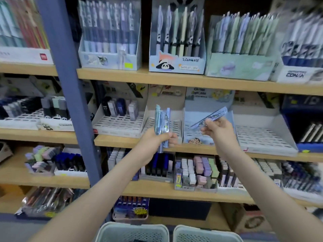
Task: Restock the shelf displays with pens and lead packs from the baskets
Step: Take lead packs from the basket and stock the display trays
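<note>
Where the blue-grey metal shelf post rises on the left, a white slotted display tray sits just beside it on the middle wooden shelf, with a few dark and grey lead cases standing at its back. My left hand curls round an upright bundle of pale blue plastic-wrapped packs, in front of a second white slotted tray. My right hand pinches one flat pale blue pack between thumb and fingertips, tilted over a light blue cartoon-printed tray; whether it touches I cannot tell. Further right lies another white slotted tray. Below me, two pale mesh plastic baskets stand side by side.
</note>
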Tool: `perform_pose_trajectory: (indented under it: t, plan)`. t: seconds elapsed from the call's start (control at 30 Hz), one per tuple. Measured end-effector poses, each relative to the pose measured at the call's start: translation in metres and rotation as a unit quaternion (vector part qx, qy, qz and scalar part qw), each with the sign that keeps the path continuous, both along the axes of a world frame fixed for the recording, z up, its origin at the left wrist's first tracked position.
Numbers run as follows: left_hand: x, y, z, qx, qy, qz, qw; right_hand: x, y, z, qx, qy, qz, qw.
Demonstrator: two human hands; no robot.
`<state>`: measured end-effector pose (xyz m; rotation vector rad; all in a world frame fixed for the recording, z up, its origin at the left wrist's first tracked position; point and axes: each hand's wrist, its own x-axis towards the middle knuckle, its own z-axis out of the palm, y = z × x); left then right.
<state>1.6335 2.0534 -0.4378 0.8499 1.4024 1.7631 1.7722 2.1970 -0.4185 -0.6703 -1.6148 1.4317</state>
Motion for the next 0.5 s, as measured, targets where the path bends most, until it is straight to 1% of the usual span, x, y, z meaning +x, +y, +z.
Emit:
perform_pose_trajectory:
  t: [0.1,0.17,0.23,0.37,0.5]
  plan:
    - [-0.01,0.016,0.0,0.012,-0.026,0.027,0.999,-0.016,0.033,0.002,-0.015,-0.01,-0.017,1.0]
    - [-0.018,0.024,-0.001,0.016,-0.019,0.037,0.999,-0.03,0.052,-0.001,-0.039,-0.018,-0.023,0.999]
    - [-0.026,0.03,-0.003,0.017,-0.005,0.045,0.999,-0.044,0.066,-0.004,-0.04,-0.033,-0.03,0.998]
    - [-0.041,0.042,-0.007,0.025,0.038,0.047,0.998,-0.07,0.087,-0.011,-0.038,-0.093,-0.04,0.994]
    - [-0.05,0.051,-0.012,0.033,0.029,0.049,0.998,-0.082,0.101,-0.012,-0.059,-0.15,-0.042,0.986]
